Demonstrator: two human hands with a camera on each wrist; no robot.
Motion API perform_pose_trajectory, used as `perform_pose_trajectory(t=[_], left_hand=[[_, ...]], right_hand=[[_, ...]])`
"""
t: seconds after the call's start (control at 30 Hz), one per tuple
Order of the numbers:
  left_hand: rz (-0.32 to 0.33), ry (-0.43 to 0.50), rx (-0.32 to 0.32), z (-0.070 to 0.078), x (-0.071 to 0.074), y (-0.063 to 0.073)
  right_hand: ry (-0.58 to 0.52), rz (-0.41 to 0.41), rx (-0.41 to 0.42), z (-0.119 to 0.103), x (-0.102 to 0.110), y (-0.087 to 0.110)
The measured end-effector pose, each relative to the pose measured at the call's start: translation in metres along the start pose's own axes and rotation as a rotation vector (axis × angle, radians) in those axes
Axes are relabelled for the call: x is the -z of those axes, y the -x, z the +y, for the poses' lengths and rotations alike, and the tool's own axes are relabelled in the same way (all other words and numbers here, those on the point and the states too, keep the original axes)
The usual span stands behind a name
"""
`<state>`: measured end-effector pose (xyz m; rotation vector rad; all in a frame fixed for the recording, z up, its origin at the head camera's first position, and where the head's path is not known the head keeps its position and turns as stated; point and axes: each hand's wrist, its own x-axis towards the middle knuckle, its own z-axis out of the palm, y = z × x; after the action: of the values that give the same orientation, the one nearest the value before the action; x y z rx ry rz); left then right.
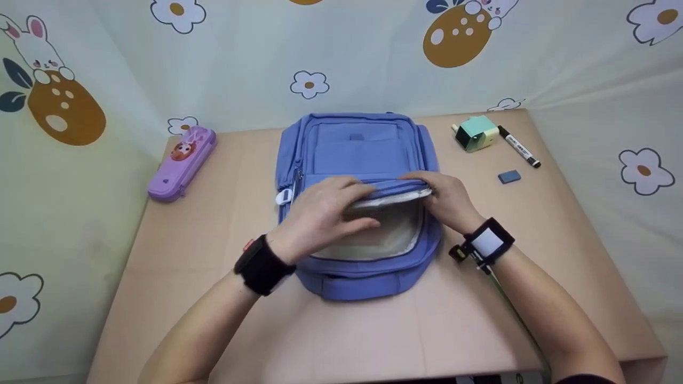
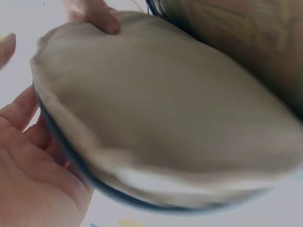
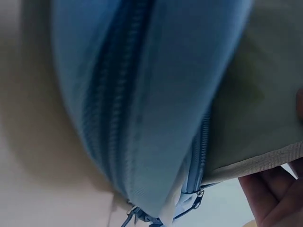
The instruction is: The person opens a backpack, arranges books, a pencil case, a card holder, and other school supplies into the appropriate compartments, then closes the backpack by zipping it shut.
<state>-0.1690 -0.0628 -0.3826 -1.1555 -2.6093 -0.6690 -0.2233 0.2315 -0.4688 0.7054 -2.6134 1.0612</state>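
A blue backpack (image 1: 368, 277) lies on the table with its main compartment unzipped and its front flap (image 2: 170, 94) raised, showing a beige lining. My right hand (image 1: 451, 200) pinches the flap's right edge; in the left wrist view its thumb presses on the lining. My left hand (image 1: 325, 213) is at the flap's left part, fingers against the outer side and thumb held apart from the cloth. In the right wrist view, a zipper (image 3: 201, 151) with its pull shows beside the opening. What lies deep inside the compartment is hidden.
At the left stands a purple pencil case (image 1: 181, 165). To the right of the backpack are a green pencil sharpener (image 1: 476, 133), a black-and-white marker (image 1: 518, 146) and a small blue eraser (image 1: 509, 176). A patterned curtain (image 1: 363, 58) surrounds the table's back and sides.
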Motion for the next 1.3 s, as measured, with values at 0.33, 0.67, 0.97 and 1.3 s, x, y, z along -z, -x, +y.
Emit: perform_pose_trajectory(t=[0.33,0.67,0.97,1.3], left_hand=[[0.059,0.239,0.192,-0.083,0.006,0.039],[0.161,0.470,0.341,-0.116,-0.012,0.026],[0.294,0.551,0.541,-0.120,-0.012,0.007],[0.309,0.612,0.619,-0.122,-0.013,0.004]], right_hand=[[-0.143,0.052,-0.173,0.003,0.007,-0.011],[-0.250,0.044,-0.359,0.005,0.010,-0.028],[-0.284,0.067,-0.361,0.006,0.011,-0.042],[-0.344,0.121,-0.392,0.047,0.040,-0.033]])
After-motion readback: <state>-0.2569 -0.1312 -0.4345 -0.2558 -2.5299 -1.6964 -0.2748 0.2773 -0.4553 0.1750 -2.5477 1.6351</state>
